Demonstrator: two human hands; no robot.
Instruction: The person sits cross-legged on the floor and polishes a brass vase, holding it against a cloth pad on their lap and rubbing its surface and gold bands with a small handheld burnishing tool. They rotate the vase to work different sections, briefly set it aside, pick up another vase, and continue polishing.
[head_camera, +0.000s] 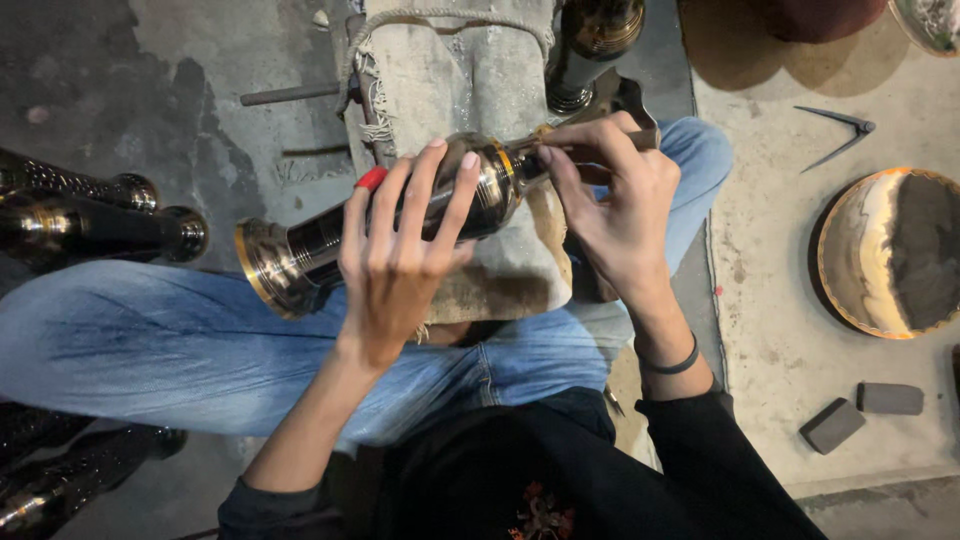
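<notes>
A dark metal vase (400, 225) with brass bands is laid on its side across a worn cloth pad (450, 80) over the lap. It is gripped around its belly by the left hand (400, 250). Its neck is met by a thin tool (600, 143), pinched in the right hand (610, 200).

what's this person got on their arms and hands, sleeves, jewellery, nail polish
Both arms wear dark sleeves pushed up the forearms. The right hand has a thin dark band at the wrist. The left hand is bare apart from one red-painted nail; no gloves or rings show.
</notes>
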